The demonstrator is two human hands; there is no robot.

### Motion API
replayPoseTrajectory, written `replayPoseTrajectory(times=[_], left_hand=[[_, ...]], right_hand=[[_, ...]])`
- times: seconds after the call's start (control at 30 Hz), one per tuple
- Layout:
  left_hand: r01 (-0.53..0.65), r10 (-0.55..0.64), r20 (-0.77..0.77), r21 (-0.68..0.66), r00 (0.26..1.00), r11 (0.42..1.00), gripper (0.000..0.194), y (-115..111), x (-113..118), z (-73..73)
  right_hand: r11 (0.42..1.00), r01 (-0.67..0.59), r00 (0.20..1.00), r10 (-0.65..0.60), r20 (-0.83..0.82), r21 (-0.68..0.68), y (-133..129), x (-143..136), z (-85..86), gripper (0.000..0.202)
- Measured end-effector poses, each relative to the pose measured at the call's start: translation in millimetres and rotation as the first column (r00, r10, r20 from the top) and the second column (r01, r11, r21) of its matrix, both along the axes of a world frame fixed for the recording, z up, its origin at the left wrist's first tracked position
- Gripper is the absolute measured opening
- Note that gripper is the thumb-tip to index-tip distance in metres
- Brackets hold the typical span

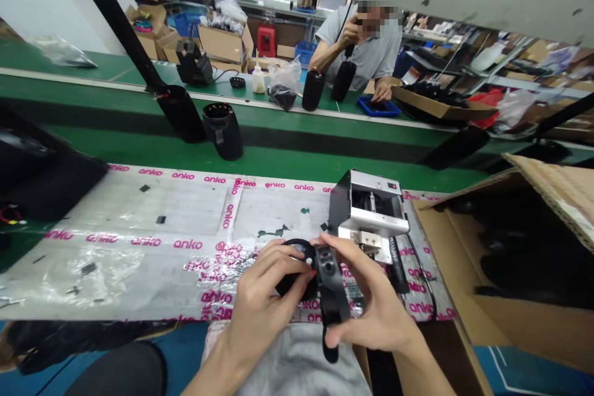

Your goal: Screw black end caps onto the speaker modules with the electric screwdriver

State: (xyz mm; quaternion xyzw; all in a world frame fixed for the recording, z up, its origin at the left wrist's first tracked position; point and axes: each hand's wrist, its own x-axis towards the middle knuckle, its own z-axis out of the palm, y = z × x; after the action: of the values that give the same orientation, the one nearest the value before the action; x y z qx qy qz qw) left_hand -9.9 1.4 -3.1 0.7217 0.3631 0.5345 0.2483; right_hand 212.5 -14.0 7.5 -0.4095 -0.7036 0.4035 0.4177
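Near the table's front edge, my right hand [371, 303] grips a long black plastic part [332, 294] with the thumb at its lower end and the fingers at its top. The part stands on edge, with small round holes near its top. My left hand [273, 281] is just left of it, fingers pinched on a round black piece [297, 284] that lies against the long part. A small red bit shows by the left fingertips. Behind my hands stands a silver and black machine [371, 207] with a cable.
Plastic-wrapped tabletop [185, 278] bears small black scraps. An open cardboard box [524, 315] with black parts is at right. Black cylinders [225, 133] stand on the green conveyor [278, 164]. Across it, a person [366, 52] works by a blue tray [378, 108]. A black case [41, 179] is at left.
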Motion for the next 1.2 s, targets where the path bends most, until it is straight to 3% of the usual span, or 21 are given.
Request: replayPoseTrajectory(times=[0.27,0.4,0.5,0.6,0.73,0.8,0.93,1.07,1.2], left_hand=[[-0.048,0.050,-0.019,0.064,0.999,0.997,0.026,-4.4,2.6,-5.1],[-0.157,0.157,-0.009,-0.040,0.988,0.987,0.018,-10.4,8.7,-10.7],[-0.104,0.105,0.003,-0.070,0.995,0.992,0.027,-10.9,11.3,-14.2],[-0.037,0.037,-0.011,-0.038,0.999,0.999,0.045,-8.6,10.5,-17.1],[-0.130,0.127,-0.039,-0.080,0.991,0.988,0.039,-8.2,7.7,-22.4],[-0.121,0.116,-0.056,-0.090,0.992,0.989,0.046,-9.0,6.0,-25.7],[-0.046,0.043,-0.034,-0.091,0.999,0.995,0.058,-8.7,3.4,-30.7],[-0.043,0.044,0.013,-0.102,0.999,0.994,0.052,-7.1,6.7,-30.1],[-0.088,0.091,0.009,-0.157,0.996,0.984,0.053,-7.7,12.5,-26.6]], right_hand=[[0.990,-0.066,0.986,0.046,0.161,0.125,8.2,-2.3,17.9,0.113],[0.988,-0.146,0.982,0.140,0.124,0.046,13.4,8.2,15.1,0.109],[0.983,-0.184,0.977,0.183,0.108,0.000,17.4,10.8,16.7,0.110],[0.989,-0.149,0.976,0.147,0.160,-0.001,18.2,4.0,18.9,0.111],[0.999,-0.013,0.996,0.009,0.084,0.041,12.2,-13.0,10.3,0.109],[0.999,0.022,0.999,-0.023,0.032,0.027,8.6,-18.7,2.5,0.110],[0.998,-0.032,0.999,0.031,0.009,0.045,8.2,-15.9,-4.9,0.111],[0.985,-0.146,0.986,0.137,0.096,0.089,14.1,-3.6,6.3,0.110],[0.985,-0.128,0.964,0.098,0.247,0.111,17.3,0.2,21.2,0.107]])
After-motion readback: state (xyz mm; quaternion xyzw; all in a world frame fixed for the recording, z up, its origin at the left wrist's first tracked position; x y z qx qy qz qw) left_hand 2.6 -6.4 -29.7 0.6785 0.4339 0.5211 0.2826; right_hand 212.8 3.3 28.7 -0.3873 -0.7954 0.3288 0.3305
